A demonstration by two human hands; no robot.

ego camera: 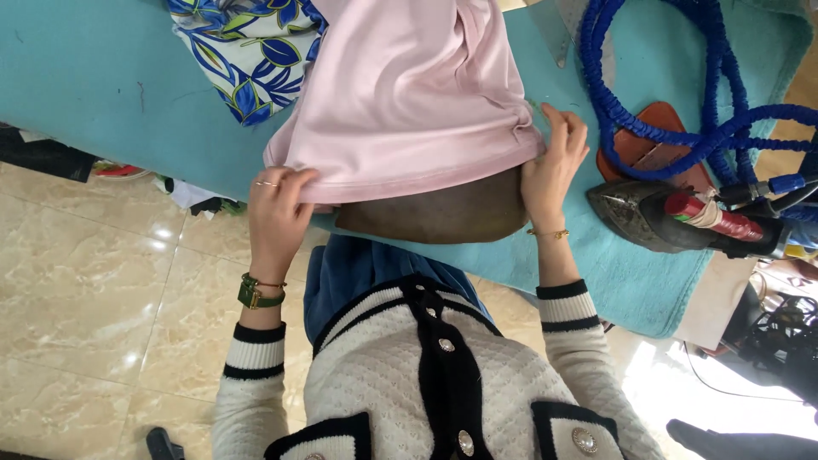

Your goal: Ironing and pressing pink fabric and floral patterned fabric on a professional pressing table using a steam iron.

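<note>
Teal ironing table, pink garment lengthwise away, hem nearest, pinched by left hand and right hand.

Left hand and right hand reach forward (fingers curled).

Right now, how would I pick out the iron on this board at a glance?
Start from the teal ironing table. Go to its right end, beyond the right hand on the pink garment. The iron lies beside a brown rest pad, dark and pointed, with a red handle under the coiled blue hose.
</note>
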